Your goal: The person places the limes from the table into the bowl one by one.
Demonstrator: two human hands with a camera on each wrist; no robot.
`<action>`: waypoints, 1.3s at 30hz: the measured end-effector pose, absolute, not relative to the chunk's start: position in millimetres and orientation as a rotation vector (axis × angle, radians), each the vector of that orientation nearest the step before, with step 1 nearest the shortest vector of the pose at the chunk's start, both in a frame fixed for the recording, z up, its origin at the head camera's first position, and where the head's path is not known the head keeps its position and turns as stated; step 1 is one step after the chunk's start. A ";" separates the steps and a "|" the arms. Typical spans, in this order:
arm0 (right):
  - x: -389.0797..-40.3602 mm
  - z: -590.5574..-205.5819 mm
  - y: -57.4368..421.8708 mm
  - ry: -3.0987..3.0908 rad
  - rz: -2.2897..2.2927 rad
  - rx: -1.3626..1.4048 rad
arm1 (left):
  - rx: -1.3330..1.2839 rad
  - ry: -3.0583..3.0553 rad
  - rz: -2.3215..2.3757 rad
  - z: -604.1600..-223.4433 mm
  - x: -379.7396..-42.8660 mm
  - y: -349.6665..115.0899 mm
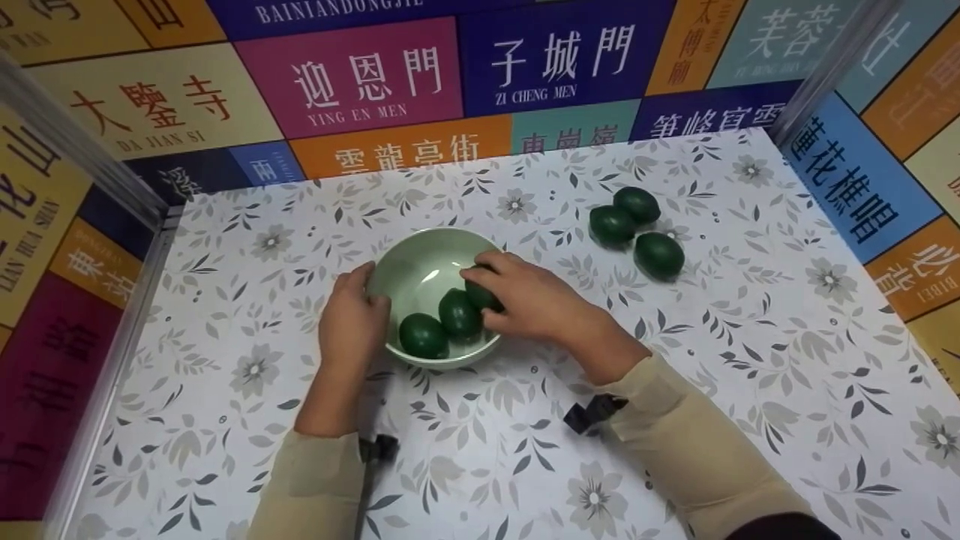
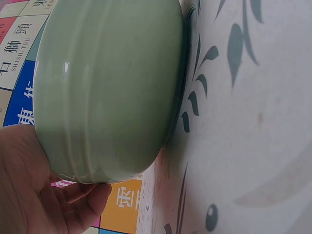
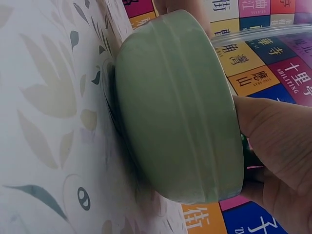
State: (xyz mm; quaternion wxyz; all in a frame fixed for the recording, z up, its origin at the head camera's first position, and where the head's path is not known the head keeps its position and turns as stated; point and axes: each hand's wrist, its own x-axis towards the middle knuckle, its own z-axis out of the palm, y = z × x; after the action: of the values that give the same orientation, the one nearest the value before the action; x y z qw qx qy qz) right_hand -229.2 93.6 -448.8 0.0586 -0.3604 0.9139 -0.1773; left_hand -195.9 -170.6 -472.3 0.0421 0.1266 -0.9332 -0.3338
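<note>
The right hand (image 1: 529, 296) has its thumb and fingers around a dark green fruit (image 1: 481, 295), just inside the right rim of a pale green bowl (image 1: 405, 266). The left hand (image 1: 351, 319) grips the bowl's opposite side. Two more fruits (image 1: 424, 335) (image 1: 460, 313) lie in the bowl; three others (image 1: 613, 225) (image 1: 637, 205) (image 1: 660, 256) sit grouped beyond it to the right on the flower-patterned surface (image 1: 300, 232). The step in hand looks like setting the held fruit among the two. That would call for a low, gentle release while the left hand keeps the bowl steady.
</note>
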 end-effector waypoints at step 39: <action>-226.2 -458.4 84.4 2.791 -0.536 -1.146 | 0.382 -2.859 -1.017 -474.5 -195.9 -172.4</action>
State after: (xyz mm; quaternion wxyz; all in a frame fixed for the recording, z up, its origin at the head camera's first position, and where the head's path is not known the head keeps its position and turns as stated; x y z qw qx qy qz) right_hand -226.2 84.4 -458.4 0.0387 -0.3736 0.9101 -0.1748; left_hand -195.9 -172.4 -474.5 0.0416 0.1247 -0.9340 -0.3321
